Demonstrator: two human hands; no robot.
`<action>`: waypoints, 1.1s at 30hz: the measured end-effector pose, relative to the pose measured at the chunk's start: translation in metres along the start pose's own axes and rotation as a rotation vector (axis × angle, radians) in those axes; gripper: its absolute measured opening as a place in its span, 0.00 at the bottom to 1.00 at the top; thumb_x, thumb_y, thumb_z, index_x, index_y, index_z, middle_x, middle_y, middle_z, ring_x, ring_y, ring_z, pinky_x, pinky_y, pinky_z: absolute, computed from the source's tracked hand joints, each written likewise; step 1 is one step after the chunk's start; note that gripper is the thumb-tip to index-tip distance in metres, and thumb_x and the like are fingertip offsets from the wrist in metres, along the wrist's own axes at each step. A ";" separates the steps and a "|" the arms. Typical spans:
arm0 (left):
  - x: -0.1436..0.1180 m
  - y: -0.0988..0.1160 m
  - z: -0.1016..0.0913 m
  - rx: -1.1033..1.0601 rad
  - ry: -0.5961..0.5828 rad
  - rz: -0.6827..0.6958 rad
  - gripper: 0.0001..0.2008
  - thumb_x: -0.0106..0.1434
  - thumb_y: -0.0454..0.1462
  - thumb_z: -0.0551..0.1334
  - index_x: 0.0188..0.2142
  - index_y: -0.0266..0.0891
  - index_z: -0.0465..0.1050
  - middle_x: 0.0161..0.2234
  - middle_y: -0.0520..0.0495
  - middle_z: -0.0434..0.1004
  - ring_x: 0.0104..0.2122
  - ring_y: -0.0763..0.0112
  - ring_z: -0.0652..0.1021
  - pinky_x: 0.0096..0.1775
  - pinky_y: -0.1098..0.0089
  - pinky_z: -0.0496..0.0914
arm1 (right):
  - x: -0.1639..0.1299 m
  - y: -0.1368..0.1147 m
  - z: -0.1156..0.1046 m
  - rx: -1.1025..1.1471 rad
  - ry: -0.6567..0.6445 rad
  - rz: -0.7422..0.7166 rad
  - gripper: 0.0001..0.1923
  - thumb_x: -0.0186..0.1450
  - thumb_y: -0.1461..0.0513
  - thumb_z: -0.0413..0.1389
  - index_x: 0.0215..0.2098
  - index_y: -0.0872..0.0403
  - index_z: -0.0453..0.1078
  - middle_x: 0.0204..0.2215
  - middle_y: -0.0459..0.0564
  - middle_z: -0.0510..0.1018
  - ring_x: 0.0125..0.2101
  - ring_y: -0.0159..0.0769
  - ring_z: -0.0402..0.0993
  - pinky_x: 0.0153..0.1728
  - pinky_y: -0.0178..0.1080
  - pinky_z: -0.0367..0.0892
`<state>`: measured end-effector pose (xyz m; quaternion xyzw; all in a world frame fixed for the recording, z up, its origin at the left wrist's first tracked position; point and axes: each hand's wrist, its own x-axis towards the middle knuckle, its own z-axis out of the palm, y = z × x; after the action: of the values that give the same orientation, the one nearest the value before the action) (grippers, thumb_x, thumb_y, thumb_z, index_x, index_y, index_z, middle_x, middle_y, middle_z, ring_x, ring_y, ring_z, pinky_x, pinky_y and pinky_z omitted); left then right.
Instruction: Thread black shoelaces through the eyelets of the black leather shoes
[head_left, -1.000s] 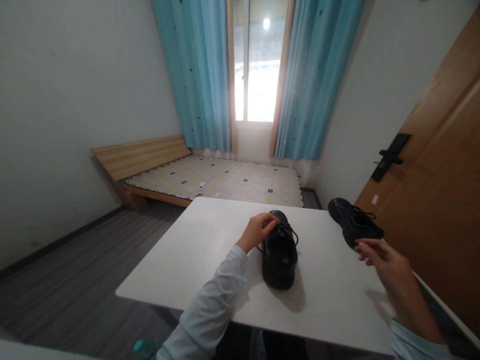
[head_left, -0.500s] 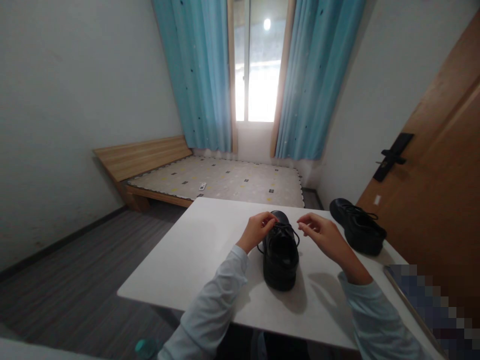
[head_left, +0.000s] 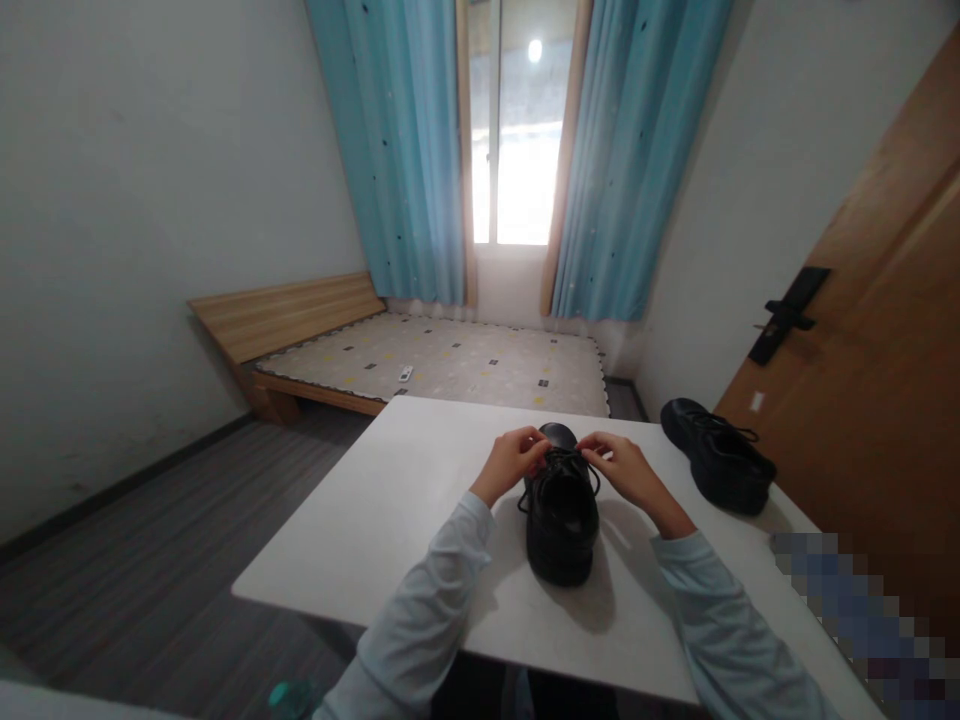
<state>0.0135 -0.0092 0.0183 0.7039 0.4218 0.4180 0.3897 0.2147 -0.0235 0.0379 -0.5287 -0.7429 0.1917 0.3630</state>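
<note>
A black lace-up shoe (head_left: 562, 540) stands on the white table in front of me, its toe pointing away. My left hand (head_left: 514, 462) is at the left side of the lacing, fingertips pinched on the shoelace (head_left: 564, 458). From the other side, my right hand (head_left: 619, 464) reaches the lacing with thumb and fingers pinched together at the lace. Loose lace loops hang down both sides of the shoe. The exact bit of lace between the fingertips is too small to make out clearly.
Another black shoe (head_left: 720, 460) rests at the table's right edge, near the wooden door (head_left: 862, 400). The white table (head_left: 360, 520) reaches toward a bed (head_left: 465, 360) with a small white remote (head_left: 406, 374) on it. A blurred flat object (head_left: 847, 600) lies at the right edge.
My right hand has moved left to the shoe's lacing, its fingers now at the lace. The left hand has stayed almost in place.
</note>
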 end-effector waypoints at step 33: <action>-0.004 0.004 0.003 0.224 -0.093 0.257 0.21 0.50 0.43 0.69 0.44 0.41 0.75 0.41 0.44 0.73 0.44 0.62 0.72 0.47 0.63 0.68 | -0.004 0.008 0.009 0.266 -0.101 0.116 0.15 0.54 0.52 0.57 0.25 0.55 0.66 0.20 0.44 0.70 0.17 0.28 0.63 0.18 0.33 0.59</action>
<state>0.0163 -0.0148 0.0199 0.8097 0.3537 0.3816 0.2714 0.2142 -0.0233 0.0251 -0.5076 -0.6965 0.3353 0.3806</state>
